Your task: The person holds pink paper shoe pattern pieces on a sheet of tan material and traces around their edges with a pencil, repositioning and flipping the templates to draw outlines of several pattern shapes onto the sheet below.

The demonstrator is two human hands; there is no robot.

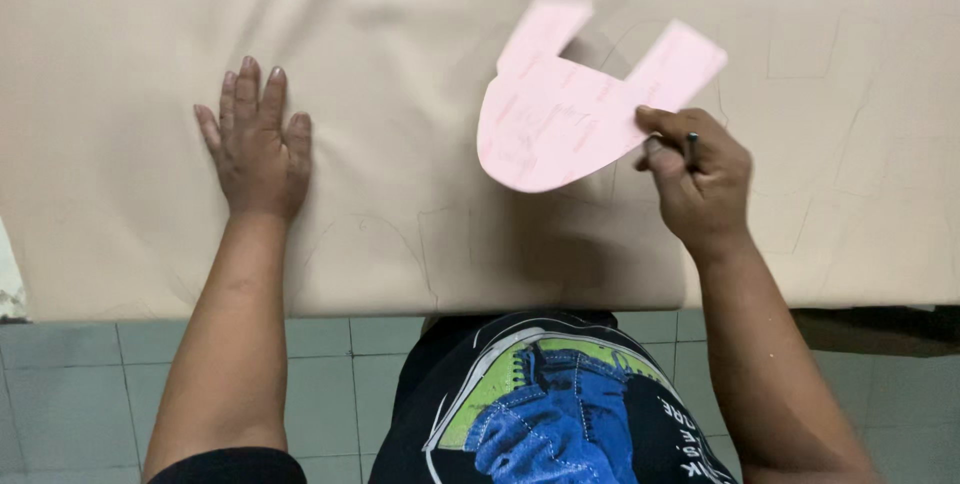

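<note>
So we've got a big beige sheet (420, 244) spread over pretty much the whole desk, hanging right to the near edge, with a few soft wrinkles up top. There are faint traced outlines on it, mostly off to the right and along the near edge, though they're too pale for us to make out the shapes properly. Below the edge we can see a green tiled floor (330, 374) and our own dark printed shirt.

Next down in size is the pink pattern (560, 114), a flat card piece with a rounded bottom and two straight tabs sticking up and out like a fork. It's lifted off the sheet at a tilt, throwing a shadow underneath, right of centre.

Our right hand (700, 179) is pinched shut on the pattern's lower right edge, thumb on top. A dark pen (691, 149) is tucked in the same hand, only a short bit of it showing between the fingers.

Our left hand (258, 139) lies flat and open on the sheet, palm down, fingers close together, well apart from the pattern and holding nothing.
</note>
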